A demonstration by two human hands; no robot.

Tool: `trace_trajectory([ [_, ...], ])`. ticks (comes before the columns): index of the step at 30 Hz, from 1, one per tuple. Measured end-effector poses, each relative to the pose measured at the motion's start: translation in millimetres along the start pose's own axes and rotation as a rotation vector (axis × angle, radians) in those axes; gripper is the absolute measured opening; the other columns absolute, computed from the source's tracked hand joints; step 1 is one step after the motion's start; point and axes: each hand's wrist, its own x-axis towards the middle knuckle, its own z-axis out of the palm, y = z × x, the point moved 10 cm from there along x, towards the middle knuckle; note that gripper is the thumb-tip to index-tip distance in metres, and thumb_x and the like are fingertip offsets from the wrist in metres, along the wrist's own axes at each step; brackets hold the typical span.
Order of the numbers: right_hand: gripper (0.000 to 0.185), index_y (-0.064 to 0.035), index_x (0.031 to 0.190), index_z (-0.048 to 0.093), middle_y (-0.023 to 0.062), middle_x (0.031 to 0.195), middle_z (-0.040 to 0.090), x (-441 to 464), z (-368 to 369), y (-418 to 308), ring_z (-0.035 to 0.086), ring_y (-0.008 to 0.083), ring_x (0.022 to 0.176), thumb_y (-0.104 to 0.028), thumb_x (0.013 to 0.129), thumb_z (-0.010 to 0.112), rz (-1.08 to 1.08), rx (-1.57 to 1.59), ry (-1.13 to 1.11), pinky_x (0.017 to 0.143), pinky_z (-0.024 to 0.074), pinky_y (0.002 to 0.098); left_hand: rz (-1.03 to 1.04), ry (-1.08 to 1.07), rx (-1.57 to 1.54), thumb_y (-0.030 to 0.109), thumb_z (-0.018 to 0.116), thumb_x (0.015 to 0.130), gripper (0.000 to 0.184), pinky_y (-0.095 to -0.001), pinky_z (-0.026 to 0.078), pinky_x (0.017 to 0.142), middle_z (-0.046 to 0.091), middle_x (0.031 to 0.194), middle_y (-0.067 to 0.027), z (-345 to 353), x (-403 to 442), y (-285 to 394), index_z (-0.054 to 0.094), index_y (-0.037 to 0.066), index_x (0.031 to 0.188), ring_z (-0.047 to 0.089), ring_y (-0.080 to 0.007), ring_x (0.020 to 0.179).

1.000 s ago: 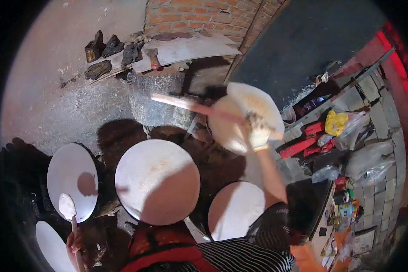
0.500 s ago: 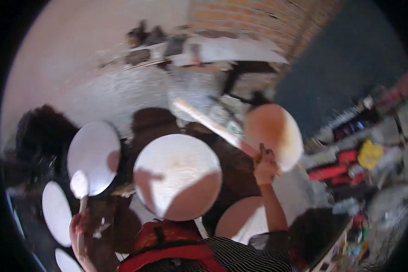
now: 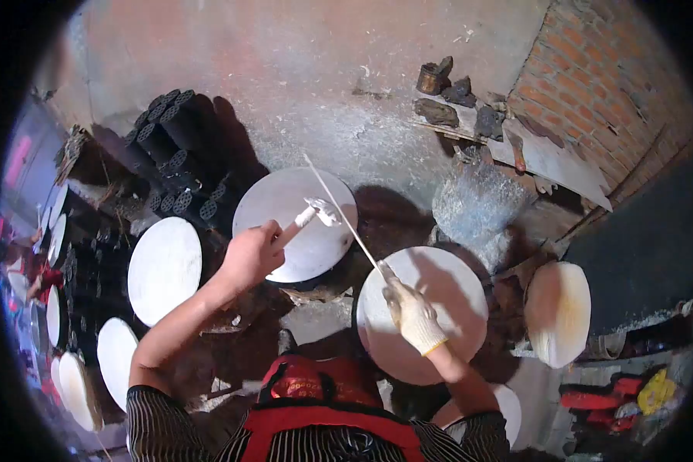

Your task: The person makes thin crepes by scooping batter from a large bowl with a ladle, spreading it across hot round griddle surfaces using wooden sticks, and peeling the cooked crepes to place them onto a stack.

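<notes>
My bare left hand [image 3: 250, 254] is closed round the handle of a spoon-like tool [image 3: 306, 215] whose head is caked in white. This head is above a round grey griddle [image 3: 263, 202] with a pale, smeared surface. In a knitted glove, my right hand [image 3: 412, 306] grips a long thin spatula [image 3: 337, 202], seen nearly edge-on. Its far end crosses above the grey griddle, close to the white-coated head; whether they touch I cannot tell. Below the right hand lies a second round griddle [image 3: 458, 343] with a white surface, partly in shadow.
Stacked black honeycomb coal briquettes [image 3: 179, 123] stand at back left. Several white discs [image 3: 165, 269] line the left side. A browned disc [image 3: 558, 316] is at right, near a dark panel [image 3: 631, 231]. A plastic-wrapped bundle [image 3: 477, 204] sits below a cluttered ledge [image 3: 570, 165].
The view has swung left. Both hands have come up and closer together. The spatula, earlier showing its broad face, now appears edge-on; the white-headed tool has risen over the grey griddle.
</notes>
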Motion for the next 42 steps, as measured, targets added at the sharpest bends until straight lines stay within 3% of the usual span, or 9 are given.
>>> trace_trajectory([
  [3,0.054,-0.0111,0.149,0.034,-0.0039,0.098,0.059,-29,111,24,0.050,0.0048,0.071,-0.017,0.097,0.049,0.342,1.572,-0.125,0.061,0.0447,0.0201,0.034,-0.034,-0.294,0.013,0.067,0.076,0.020,-0.0413,0.052,0.066,0.065,0.075,-0.0188,25,14,-46,0.060,0.004,0.093,0.065,-0.0371,0.072],
  [8,0.052,-0.0083,0.144,0.042,0.0166,0.140,0.051,-39,218,-32,0.053,0.0313,0.123,-0.017,0.094,0.052,0.374,0.868,0.473,0.097,0.0442,0.0379,-0.212,-0.187,-0.720,0.014,0.066,0.078,0.027,-0.0369,0.049,0.051,0.062,0.063,-0.0170,146,68,-148,0.061,-0.004,0.098,0.064,-0.0241,0.054],
  [13,0.053,-0.0168,0.146,0.041,0.0231,0.131,0.054,23,244,-67,0.054,0.0373,0.116,-0.018,0.094,0.055,0.778,0.230,0.349,0.095,0.0443,0.0431,0.081,0.148,-0.435,0.013,0.068,0.075,0.025,-0.0407,0.051,0.062,0.062,0.070,-0.0145,141,121,-157,0.063,0.002,0.098,0.065,-0.0305,0.067],
  [17,0.043,-0.0137,0.139,0.050,0.0096,0.097,0.063,118,229,-55,0.063,0.0283,0.082,-0.028,0.099,0.054,0.192,0.510,0.866,0.073,0.0511,0.0389,0.080,0.223,-0.406,0.011,0.069,0.074,0.024,-0.0411,0.051,0.071,0.062,0.079,-0.0151,96,146,-159,0.064,0.003,0.096,0.063,-0.0323,0.076],
  [21,0.041,-0.0288,0.137,0.052,-0.0061,0.066,0.048,123,263,-74,0.043,0.0077,0.047,-0.019,0.098,0.055,0.340,1.874,0.649,0.040,0.0331,0.0237,0.061,0.311,-0.844,0.010,0.069,0.083,0.024,-0.0290,0.050,0.063,0.060,0.082,-0.0105,15,119,-183,0.064,-0.003,0.102,0.061,-0.0183,0.066],
  [25,0.042,-0.0291,0.137,0.052,-0.0049,0.071,0.050,74,328,-101,0.043,0.0064,0.051,-0.015,0.098,0.056,0.779,1.463,0.953,0.044,0.0373,0.0249,-0.220,-0.082,-1.125,0.023,0.056,0.098,0.025,-0.0251,0.039,0.044,0.053,0.074,-0.0040,44,51,-249,0.059,-0.001,0.093,0.049,-0.0097,0.050],
  [29,0.019,-0.0214,0.114,0.063,-0.0049,0.066,0.046,179,355,-53,0.039,0.0082,0.050,-0.027,0.096,0.060,0.458,1.731,1.078,0.045,0.0346,0.0247,-0.660,-0.334,-1.452,0.026,0.050,0.100,0.023,-0.0238,0.029,0.036,0.041,0.062,0.0019,77,-58,-301,0.048,0.006,0.088,0.040,-0.0090,0.044],
  [41,0.023,-0.0218,0.098,0.065,-0.0035,0.054,0.052,166,268,-69,0.047,0.0131,0.038,-0.043,0.091,0.060,0.723,1.296,0.648,0.032,0.0350,0.0290,-0.908,-0.164,-1.637,0.014,0.059,0.093,0.012,-0.0229,0.035,0.034,0.043,0.057,0.0030,43,-184,-343,0.050,0.009,0.087,0.040,-0.0072,0.040],
  [42,0.026,-0.0250,0.095,0.063,-0.0042,0.051,0.049,146,317,-53,0.044,0.0135,0.034,-0.048,0.095,0.051,0.688,1.850,0.554,0.032,0.0313,0.0281,-0.947,-0.153,-1.642,0.014,0.059,0.093,0.011,-0.0227,0.035,0.034,0.043,0.057,0.0032,43,-190,-347,0.051,0.009,0.089,0.041,-0.0071,0.040],
])
